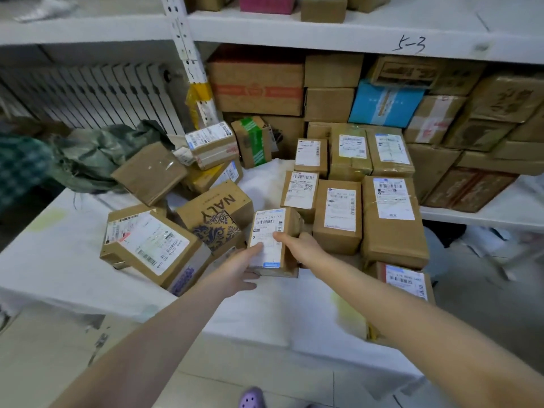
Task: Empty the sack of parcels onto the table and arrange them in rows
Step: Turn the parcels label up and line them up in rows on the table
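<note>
Hands first: our left hand (245,267) and right hand (297,245) both clasp one small labelled parcel (272,241), left thumb pressed on the label's lower edge, right thumb on its right side, fingers wrapped behind and underneath. It sits low over the white-covered surface (73,260), tilted, at the near end of the sorted block.

Sorted parcels (353,195): brown cartons lying label-up in rows to the right, edges touching or just apart, running back to the shelf (485,212).

Unsorted parcels (182,207): a loose heap to the left, tilted and leaning on one another, among them a patterned printed carton (216,219) and a large labelled carton (148,245).

Sack (97,160): green woven, slumped and collapsed at the far left of the surface, seemingly emptied.

Handling, in our judgement: the held parcel looks light and stiff, taped cardboard with firm corners; the glossy label may slip under a thumb. We would grip across the short sides, on bare cardboard, and lower it flat beside its neighbour.
</note>
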A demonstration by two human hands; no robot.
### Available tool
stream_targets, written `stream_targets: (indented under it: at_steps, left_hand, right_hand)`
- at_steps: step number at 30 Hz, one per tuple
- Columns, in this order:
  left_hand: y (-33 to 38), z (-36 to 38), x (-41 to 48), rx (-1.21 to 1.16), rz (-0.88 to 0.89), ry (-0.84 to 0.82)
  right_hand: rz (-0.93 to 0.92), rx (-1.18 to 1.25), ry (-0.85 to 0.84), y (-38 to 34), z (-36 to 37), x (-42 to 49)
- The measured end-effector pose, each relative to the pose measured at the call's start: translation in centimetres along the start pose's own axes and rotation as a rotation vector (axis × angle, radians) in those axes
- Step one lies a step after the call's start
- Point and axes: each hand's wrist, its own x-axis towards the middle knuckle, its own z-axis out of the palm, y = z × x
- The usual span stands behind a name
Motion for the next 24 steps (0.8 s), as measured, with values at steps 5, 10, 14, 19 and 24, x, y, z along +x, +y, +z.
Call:
stream_targets:
  at_steps: [5,10,14,19,24]
  left_hand:
    - [1.2,1.0,2.2,-0.146,0.046,0.028]
    - [1.5,2.3,6.7,-0.066,0.221,-0.013]
    - [2.8,3.7,6.7,-0.005,0.232,-0.081]
    - [4.0,3.5,4.6,0.433,0.289,0.043]
    - [8.7,0.2,-1.8,0.919,0.657,0.140]
  right_hand:
    - [-0.017,-0.151,0.116,-0.7,0.4,1.4]
    - [-0.112,-0.439,0.179,0.0,1.2,1.6]
    - [-0.131,-0.848,0.071,0.5,0.7,1.9]
    - [-0.095,-1.112,0.039,0.1,0.0,2.3]
    - [-0.280,-1.028,0.099,-3.5,1.3,2.4]
